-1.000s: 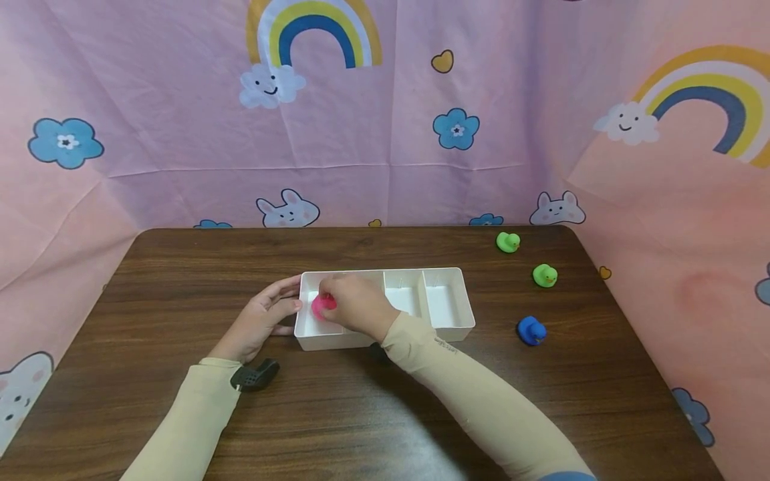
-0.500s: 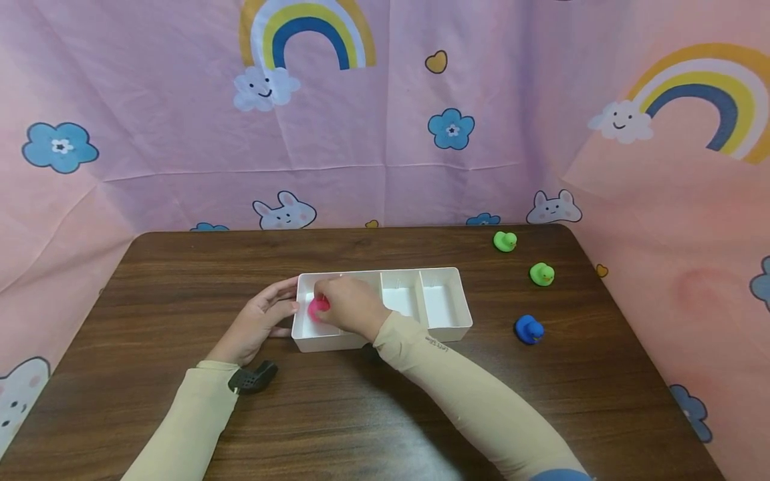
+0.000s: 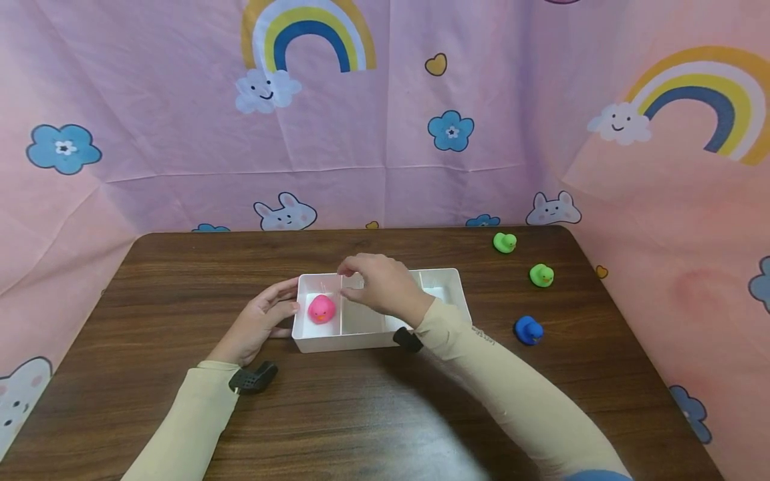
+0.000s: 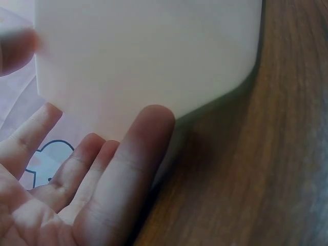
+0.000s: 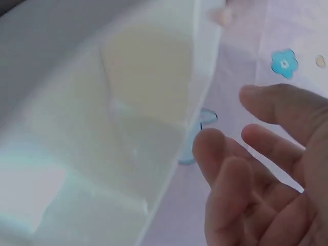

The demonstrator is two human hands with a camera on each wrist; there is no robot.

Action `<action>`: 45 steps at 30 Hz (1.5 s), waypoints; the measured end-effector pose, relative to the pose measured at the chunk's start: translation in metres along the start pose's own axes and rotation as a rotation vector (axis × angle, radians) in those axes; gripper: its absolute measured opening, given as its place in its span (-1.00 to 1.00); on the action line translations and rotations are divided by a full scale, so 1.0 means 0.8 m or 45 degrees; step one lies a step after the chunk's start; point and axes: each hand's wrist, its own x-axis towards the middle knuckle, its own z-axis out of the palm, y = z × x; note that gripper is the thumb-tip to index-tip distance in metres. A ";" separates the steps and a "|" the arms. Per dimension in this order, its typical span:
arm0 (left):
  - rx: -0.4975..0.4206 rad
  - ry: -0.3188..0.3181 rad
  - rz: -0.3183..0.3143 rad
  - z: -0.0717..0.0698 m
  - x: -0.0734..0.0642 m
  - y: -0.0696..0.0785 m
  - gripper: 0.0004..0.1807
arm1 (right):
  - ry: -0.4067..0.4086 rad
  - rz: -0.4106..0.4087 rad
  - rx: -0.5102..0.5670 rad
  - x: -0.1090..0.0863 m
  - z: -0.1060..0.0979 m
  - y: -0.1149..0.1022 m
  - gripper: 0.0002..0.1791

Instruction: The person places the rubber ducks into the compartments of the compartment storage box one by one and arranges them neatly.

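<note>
A white divided tray point(image 3: 355, 343) lies lengthwise on the table. In its leftmost compartment sits a pink rubber duck point(image 3: 321, 308), out of any hand. My left hand point(image 3: 259, 317) touches the tray's left end, and the left wrist view shows its fingers fairly straight against the white wall point(image 4: 138, 61). Above the middle compartments hovers my right hand point(image 3: 385, 286), fingers loosely bent and thumb apart, with nothing between them. It hides part of the tray's interior. In the right wrist view that hand point(image 5: 266, 174) is beside the tray wall point(image 5: 169, 189).
Toward the table's right side stand a blue duck point(image 3: 529, 330) and two green ducks, one near the right edge point(image 3: 542, 275) and one at the back point(image 3: 504, 242). A patterned cloth point(image 3: 349, 147) hangs behind the brown wooden table point(image 3: 198, 287).
My right hand has let go of the pink duck, leaving it in the leftmost compartment, and has risen and moved right. My left hand stays at the tray's end.
</note>
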 end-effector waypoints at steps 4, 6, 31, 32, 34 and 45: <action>0.009 0.003 -0.003 0.000 0.001 -0.001 -0.32 | 0.026 0.027 0.072 -0.020 -0.026 0.024 -0.63; 0.007 0.004 -0.006 -0.001 0.002 -0.002 -0.31 | 0.020 0.049 0.113 -0.031 -0.035 0.039 -0.63; 0.030 0.011 -0.002 -0.008 -0.007 -0.006 -0.31 | -0.052 0.189 0.360 -0.192 -0.089 0.211 -0.54; 0.028 0.010 0.002 -0.008 -0.008 -0.007 -0.31 | -0.060 0.202 0.343 -0.199 -0.089 0.216 -0.55; 0.017 0.004 0.006 -0.008 -0.009 -0.007 -0.32 | -0.072 0.220 0.318 -0.212 -0.090 0.226 -0.55; 0.008 0.003 0.001 -0.002 0.000 -0.006 -0.31 | -0.151 0.319 0.440 -0.279 -0.098 0.267 -0.52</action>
